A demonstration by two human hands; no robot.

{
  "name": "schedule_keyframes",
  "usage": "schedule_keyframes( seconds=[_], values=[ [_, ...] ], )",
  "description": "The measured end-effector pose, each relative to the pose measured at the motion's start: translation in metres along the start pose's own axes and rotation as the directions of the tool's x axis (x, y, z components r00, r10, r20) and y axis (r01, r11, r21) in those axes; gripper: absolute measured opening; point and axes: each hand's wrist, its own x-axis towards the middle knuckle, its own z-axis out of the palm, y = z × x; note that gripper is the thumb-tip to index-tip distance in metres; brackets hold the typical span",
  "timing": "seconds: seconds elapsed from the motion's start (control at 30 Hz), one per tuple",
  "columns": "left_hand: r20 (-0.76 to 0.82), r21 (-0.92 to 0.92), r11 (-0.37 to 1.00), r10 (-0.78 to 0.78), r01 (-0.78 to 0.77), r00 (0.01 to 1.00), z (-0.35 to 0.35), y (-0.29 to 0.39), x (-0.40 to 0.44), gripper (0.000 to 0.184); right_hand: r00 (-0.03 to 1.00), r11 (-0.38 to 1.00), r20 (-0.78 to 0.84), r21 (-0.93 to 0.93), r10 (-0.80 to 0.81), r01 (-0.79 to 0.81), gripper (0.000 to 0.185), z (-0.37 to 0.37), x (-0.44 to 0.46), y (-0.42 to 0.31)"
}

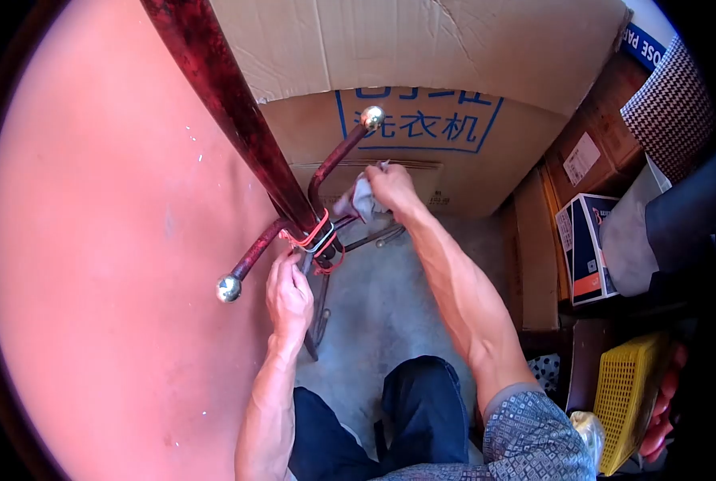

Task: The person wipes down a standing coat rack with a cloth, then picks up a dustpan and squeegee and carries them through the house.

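A dark red mottled coat rack [242,112] leans down from the upper left, its curved arms tipped with shiny metal balls. Red and pale ties [319,234] are wound around its pole above the thin legs. My left hand [290,295] is closed on the rack just below the ties, its fingertips partly hidden. Pinched in my right hand [391,189] is a crumpled whitish cloth [363,200], close to the rack on its right side. Part of the cloth looks blurred.
A pinkish wall [125,240] runs along the left. A large cardboard box [454,172] with blue characters stands behind the rack. Stacked boxes [586,164], a dark blue and white box [586,248] and a yellow basket [626,393] line the right. Grey floor [382,301] lies below.
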Motion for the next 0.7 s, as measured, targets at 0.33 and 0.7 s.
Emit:
schedule_keyframes(
  seconds=[0.33,0.7],
  values=[
    [-0.03,-0.02,1.0,-0.008,0.007,1.0,0.004,-0.002,0.001,0.023,0.999,0.773,-0.039,0.632,-0.029,0.047,0.03,-0.053,-0.006,0.026],
    [-0.009,-0.024,0.999,-0.027,0.027,1.0,0.007,-0.005,-0.002,0.021,0.811,0.904,-0.4,-0.197,-0.428,0.38,0.037,0.024,0.017,0.183]
  ],
)
